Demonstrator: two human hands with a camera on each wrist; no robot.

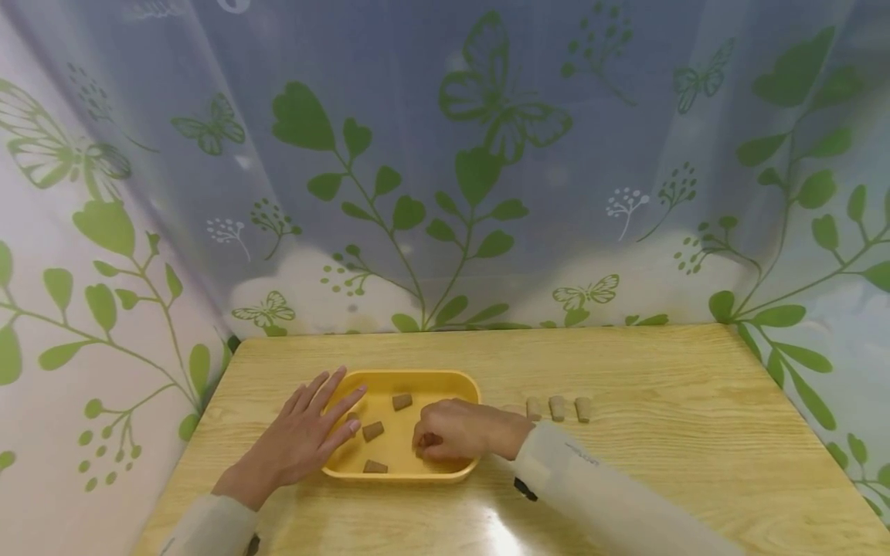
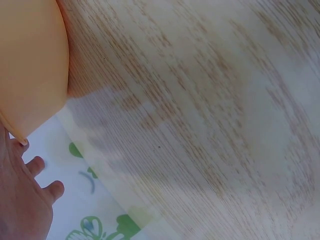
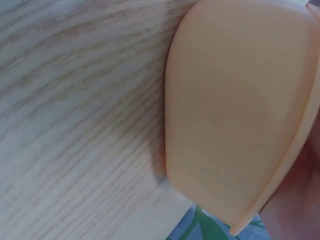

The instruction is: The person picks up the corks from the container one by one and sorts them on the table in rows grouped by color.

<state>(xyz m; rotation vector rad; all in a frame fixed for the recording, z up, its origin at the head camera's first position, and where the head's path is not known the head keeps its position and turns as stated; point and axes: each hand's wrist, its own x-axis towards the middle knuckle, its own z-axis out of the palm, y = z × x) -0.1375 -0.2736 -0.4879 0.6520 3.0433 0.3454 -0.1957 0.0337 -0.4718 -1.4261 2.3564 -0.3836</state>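
Loosely scattered, brown plugs [image 1: 373, 431] are contained in the yellow tray [image 1: 399, 449], others [image 1: 557, 408] being aligned rightward on the table [image 1: 695, 401]. The left hand [image 1: 295, 436] is spread over its left side; the right grip [image 1: 455, 427] is curled inside, contents indiscernible.

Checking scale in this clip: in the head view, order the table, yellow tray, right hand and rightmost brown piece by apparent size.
1. Table
2. Yellow tray
3. Right hand
4. Rightmost brown piece
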